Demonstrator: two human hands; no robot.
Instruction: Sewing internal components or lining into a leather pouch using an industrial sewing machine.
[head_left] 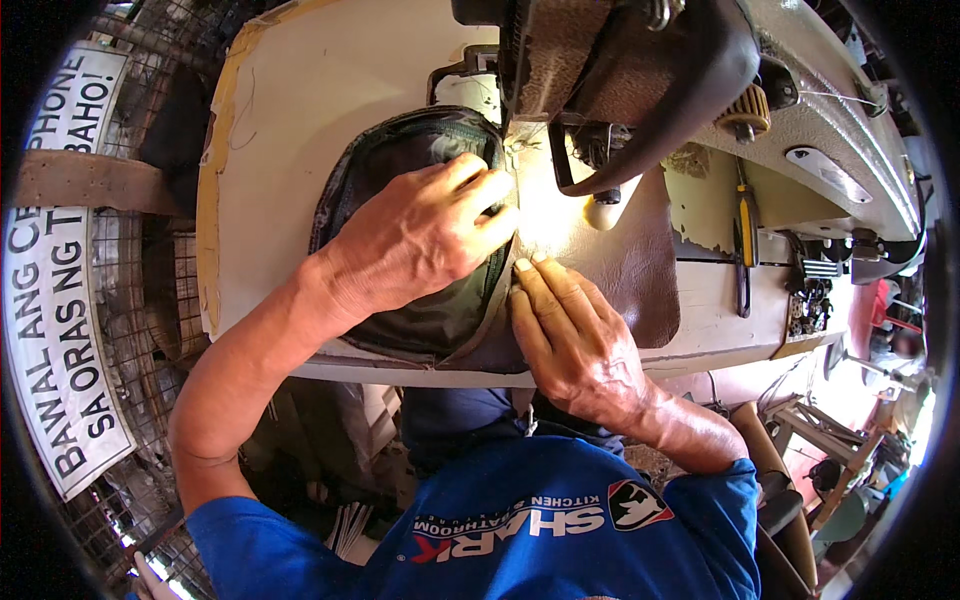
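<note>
A dark, rounded fabric piece [395, 310] with a zipper running along its curved border lies on the pale table under the sewing machine [620, 90]. Brown leather-like sheet [640, 290] extends from its right side. My left hand [425, 235] is over the fabric piece, fingers curled and closed on its right edge beside the machine; the fingertips are partly hidden. Lower and to the right, my right hand [580, 340] lies on the brown sheet with its fingers stretched out, tips at the seam where sheet and fabric meet. A small lamp [606, 210] lights this spot.
A yellow and black handled tool [746, 230] rests on the machine table [280, 130], right of the sheet. Wire mesh [150, 310] with a white sign [65, 350] stands at the left. Wooden frames and clutter [830, 440] fill the right side.
</note>
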